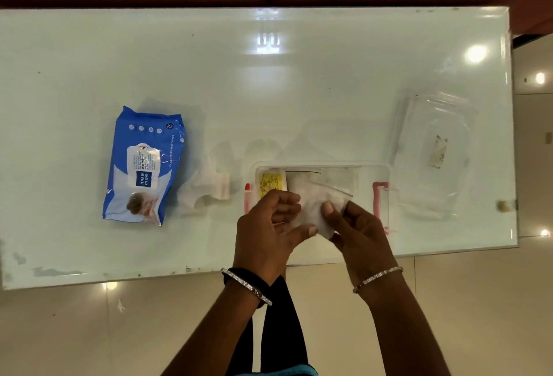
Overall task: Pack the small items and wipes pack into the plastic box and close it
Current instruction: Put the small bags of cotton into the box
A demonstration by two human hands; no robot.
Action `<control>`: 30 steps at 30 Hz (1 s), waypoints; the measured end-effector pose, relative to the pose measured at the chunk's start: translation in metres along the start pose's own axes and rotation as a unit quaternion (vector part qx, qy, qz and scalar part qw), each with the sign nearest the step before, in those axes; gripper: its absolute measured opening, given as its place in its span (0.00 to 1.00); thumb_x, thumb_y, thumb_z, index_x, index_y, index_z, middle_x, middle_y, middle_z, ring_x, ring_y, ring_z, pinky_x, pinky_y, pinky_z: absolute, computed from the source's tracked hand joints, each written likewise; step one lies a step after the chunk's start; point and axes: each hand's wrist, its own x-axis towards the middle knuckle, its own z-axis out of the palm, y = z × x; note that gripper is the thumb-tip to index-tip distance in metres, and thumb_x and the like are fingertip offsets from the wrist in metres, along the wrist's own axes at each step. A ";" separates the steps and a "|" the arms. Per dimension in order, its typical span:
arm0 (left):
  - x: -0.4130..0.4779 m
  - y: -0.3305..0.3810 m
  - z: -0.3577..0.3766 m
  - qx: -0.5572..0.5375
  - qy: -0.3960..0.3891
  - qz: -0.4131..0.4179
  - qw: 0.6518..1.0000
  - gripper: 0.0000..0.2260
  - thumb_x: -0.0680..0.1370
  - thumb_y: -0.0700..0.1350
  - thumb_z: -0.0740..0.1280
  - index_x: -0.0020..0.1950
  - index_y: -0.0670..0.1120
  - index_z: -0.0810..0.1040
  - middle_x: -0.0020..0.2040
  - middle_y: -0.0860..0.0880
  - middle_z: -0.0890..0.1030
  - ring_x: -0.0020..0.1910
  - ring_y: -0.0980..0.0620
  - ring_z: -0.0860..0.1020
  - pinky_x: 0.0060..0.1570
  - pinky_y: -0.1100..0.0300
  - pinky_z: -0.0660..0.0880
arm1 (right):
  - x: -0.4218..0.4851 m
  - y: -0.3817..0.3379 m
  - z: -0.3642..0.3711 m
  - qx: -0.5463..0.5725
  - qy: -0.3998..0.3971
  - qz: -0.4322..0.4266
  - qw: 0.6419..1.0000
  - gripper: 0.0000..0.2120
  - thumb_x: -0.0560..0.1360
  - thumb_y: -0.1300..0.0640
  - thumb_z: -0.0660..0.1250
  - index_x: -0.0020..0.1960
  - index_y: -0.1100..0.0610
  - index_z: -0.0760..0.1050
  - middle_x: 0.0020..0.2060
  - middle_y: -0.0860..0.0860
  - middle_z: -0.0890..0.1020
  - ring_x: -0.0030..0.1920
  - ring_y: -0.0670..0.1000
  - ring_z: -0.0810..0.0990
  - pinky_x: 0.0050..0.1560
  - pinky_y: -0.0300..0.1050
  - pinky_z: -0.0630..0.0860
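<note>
Holding a small white packet (312, 214) between both hands, we work just over the near edge of the open plastic box (371, 167): our left hand (269, 235) curls round the packet's left side with the thumb pressed on its lower edge, and our right hand (356, 232) pinches the right side, thumb on top. The two hands sit close together, both clamped on that one item. By our judgement this is the small-items step, partly done, since a yellow printed sachet (270, 185) and some clear wrapped pieces (too pale to make out one by one) already lie inside the box. The next move calls for lowering the packet flat beside them so that room remains above. Just left of the box a clear zip pouch (209, 187) with white contents waits on the glass table (269, 91), and well to the left lies the blue wipes pack (143, 166), not yet packed. The transparent lid (434, 151) rests to the right of the box, near its pink latch (377, 200), and must go on last.
</note>
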 end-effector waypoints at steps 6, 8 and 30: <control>0.002 -0.008 -0.010 0.029 0.093 0.025 0.995 0.08 0.71 0.39 0.74 0.47 0.49 0.81 0.39 0.55 0.84 0.38 0.61 0.81 0.37 0.76 0.73 | 0.044 0.003 -0.011 -0.254 0.183 -0.042 0.949 0.15 0.76 0.52 0.69 0.46 0.66 0.77 0.42 0.62 0.83 0.40 0.61 0.80 0.41 0.49 0.75; 0.001 -0.013 -0.015 0.038 0.122 0.026 0.991 0.05 0.73 0.40 0.72 0.45 0.49 0.81 0.38 0.54 0.83 0.36 0.58 0.82 0.37 0.70 0.77 | 0.057 0.004 -0.009 -0.302 0.201 -0.042 0.931 0.12 0.77 0.54 0.68 0.48 0.65 0.76 0.44 0.58 0.83 0.46 0.61 0.81 0.40 0.42 0.72; 0.052 -0.069 -0.052 0.401 0.161 0.005 0.902 0.19 0.77 0.59 0.62 0.61 0.49 0.78 0.55 0.49 0.81 0.51 0.48 0.81 0.44 0.56 0.76 | -0.003 0.020 0.068 -0.400 0.178 -0.291 0.851 0.14 0.71 0.66 0.70 0.56 0.58 0.79 0.54 0.54 0.80 0.55 0.56 0.79 0.53 0.48 0.77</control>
